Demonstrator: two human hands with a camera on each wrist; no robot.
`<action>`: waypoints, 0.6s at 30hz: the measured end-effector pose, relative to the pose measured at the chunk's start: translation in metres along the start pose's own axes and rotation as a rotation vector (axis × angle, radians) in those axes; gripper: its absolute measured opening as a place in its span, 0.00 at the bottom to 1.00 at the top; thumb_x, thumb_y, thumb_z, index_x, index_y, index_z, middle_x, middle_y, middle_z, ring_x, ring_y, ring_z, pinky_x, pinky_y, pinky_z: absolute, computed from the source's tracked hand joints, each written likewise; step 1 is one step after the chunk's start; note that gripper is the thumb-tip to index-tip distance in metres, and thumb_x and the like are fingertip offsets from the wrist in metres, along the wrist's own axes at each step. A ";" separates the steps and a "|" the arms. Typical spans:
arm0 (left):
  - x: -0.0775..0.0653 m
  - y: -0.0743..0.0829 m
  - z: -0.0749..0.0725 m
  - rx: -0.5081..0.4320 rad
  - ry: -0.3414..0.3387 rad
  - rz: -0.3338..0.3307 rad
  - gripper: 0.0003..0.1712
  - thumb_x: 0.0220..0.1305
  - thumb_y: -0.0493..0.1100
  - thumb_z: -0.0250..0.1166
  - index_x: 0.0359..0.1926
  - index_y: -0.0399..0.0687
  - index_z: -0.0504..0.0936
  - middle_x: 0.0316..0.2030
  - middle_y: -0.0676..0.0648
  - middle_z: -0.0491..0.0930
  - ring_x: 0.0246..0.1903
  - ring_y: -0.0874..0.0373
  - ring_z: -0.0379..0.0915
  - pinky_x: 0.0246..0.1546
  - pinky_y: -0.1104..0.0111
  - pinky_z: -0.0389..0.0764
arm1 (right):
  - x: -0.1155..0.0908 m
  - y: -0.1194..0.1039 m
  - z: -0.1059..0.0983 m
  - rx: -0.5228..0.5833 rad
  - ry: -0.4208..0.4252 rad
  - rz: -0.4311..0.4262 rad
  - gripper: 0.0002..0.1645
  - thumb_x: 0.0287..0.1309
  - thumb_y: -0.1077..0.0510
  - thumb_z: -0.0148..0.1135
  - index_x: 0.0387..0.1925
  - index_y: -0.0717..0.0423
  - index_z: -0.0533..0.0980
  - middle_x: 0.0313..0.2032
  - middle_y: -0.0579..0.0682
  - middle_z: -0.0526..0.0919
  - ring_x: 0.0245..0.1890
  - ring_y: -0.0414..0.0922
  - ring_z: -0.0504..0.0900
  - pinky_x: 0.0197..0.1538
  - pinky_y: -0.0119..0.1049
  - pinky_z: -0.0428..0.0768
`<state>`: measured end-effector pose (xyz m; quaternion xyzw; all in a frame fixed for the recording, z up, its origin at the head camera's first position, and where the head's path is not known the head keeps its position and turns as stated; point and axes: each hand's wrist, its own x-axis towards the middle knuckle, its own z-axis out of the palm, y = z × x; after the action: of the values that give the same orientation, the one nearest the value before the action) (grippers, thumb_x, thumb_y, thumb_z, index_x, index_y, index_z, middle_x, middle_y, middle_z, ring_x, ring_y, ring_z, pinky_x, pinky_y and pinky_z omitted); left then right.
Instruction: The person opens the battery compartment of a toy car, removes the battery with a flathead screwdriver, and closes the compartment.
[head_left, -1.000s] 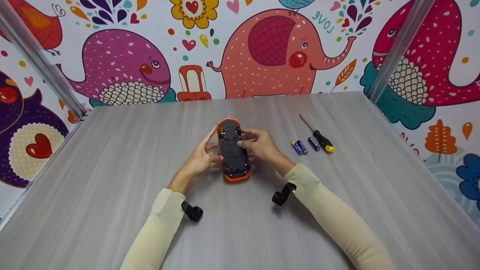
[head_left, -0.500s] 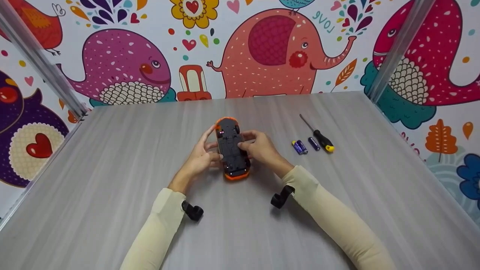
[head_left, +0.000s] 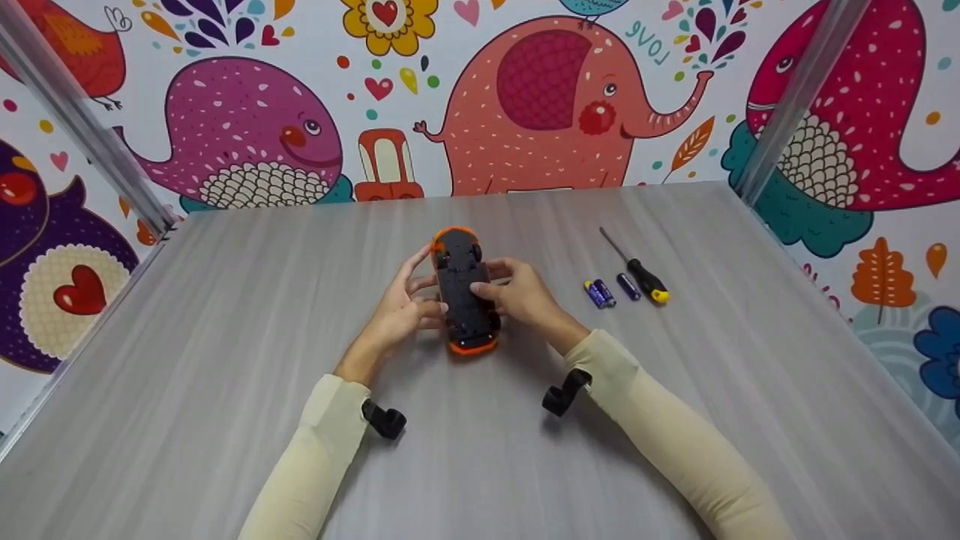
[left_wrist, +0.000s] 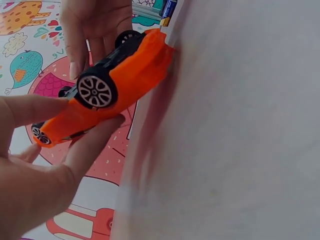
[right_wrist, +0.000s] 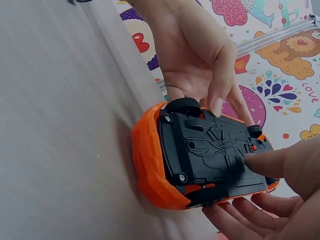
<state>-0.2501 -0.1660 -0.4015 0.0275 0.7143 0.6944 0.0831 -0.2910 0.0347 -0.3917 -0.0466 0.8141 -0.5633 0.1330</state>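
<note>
A toy car [head_left: 463,319] with an orange body is held upside down, its black underside facing up. My left hand [head_left: 396,311] grips its left side, thumb on the edge of the underside and fingers along the body. From the other side my right hand [head_left: 529,296] holds it, the thumb pressing on the base plate, as the right wrist view shows. In the left wrist view the car's orange side [left_wrist: 135,75] and spoked wheel [left_wrist: 96,91] show; it is tilted, one end lower towards the table. The roof is hidden in the head view.
On the grey table [head_left: 225,337], right of the hands, lie two batteries [head_left: 599,294] side by side and a single battery [head_left: 628,287]. Beside them is a screwdriver [head_left: 646,283] with a black and yellow handle. A patterned wall [head_left: 405,90] stands behind.
The toy car has shifted slightly away from the body, and its tilt has changed a little. Both hands keep hold of it. The batteries and screwdriver have not moved.
</note>
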 end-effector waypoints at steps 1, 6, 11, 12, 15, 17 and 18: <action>0.000 0.000 0.000 0.000 -0.001 0.007 0.55 0.59 0.25 0.61 0.79 0.65 0.49 0.69 0.36 0.66 0.56 0.44 0.77 0.49 0.52 0.86 | 0.001 0.001 0.000 0.003 0.001 0.002 0.30 0.62 0.55 0.69 0.64 0.54 0.73 0.58 0.53 0.79 0.48 0.46 0.82 0.42 0.34 0.85; 0.000 -0.002 -0.002 -0.003 -0.011 0.038 0.47 0.65 0.33 0.65 0.79 0.56 0.53 0.70 0.36 0.66 0.53 0.45 0.80 0.48 0.53 0.87 | 0.003 0.004 0.000 0.043 -0.010 0.029 0.31 0.63 0.53 0.68 0.66 0.53 0.71 0.61 0.52 0.79 0.51 0.47 0.82 0.47 0.36 0.84; 0.001 -0.003 -0.001 0.004 0.007 0.032 0.39 0.70 0.37 0.62 0.77 0.50 0.57 0.70 0.38 0.67 0.55 0.47 0.79 0.47 0.58 0.87 | 0.004 0.004 -0.002 0.081 -0.018 0.055 0.32 0.62 0.53 0.68 0.66 0.53 0.71 0.61 0.53 0.79 0.52 0.47 0.82 0.50 0.38 0.84; 0.001 -0.003 -0.001 0.005 0.012 0.030 0.38 0.70 0.37 0.62 0.77 0.49 0.58 0.69 0.38 0.68 0.55 0.48 0.79 0.47 0.59 0.87 | 0.004 0.004 -0.002 0.081 -0.012 0.057 0.32 0.62 0.53 0.69 0.66 0.53 0.71 0.60 0.53 0.79 0.51 0.47 0.82 0.50 0.39 0.85; 0.002 -0.004 0.000 0.008 0.025 0.032 0.37 0.70 0.36 0.61 0.76 0.44 0.59 0.69 0.38 0.68 0.53 0.51 0.79 0.47 0.60 0.87 | 0.003 0.004 -0.001 0.071 0.003 0.050 0.33 0.61 0.53 0.70 0.66 0.53 0.71 0.59 0.53 0.78 0.51 0.47 0.82 0.49 0.38 0.85; 0.002 -0.004 0.000 0.011 0.033 0.035 0.36 0.70 0.36 0.61 0.76 0.43 0.60 0.69 0.38 0.69 0.52 0.52 0.80 0.47 0.60 0.87 | 0.002 0.003 0.000 0.063 0.016 0.041 0.33 0.61 0.53 0.70 0.66 0.53 0.71 0.59 0.53 0.78 0.50 0.47 0.82 0.48 0.37 0.85; 0.001 -0.005 0.000 0.009 0.035 0.035 0.36 0.70 0.36 0.62 0.75 0.43 0.61 0.68 0.38 0.69 0.51 0.53 0.80 0.47 0.60 0.87 | 0.001 0.003 0.000 0.058 0.021 0.037 0.33 0.60 0.53 0.70 0.66 0.53 0.71 0.58 0.53 0.78 0.50 0.47 0.82 0.48 0.37 0.85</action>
<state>-0.2512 -0.1662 -0.4062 0.0282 0.7183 0.6927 0.0581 -0.2919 0.0356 -0.3945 -0.0216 0.7996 -0.5845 0.1361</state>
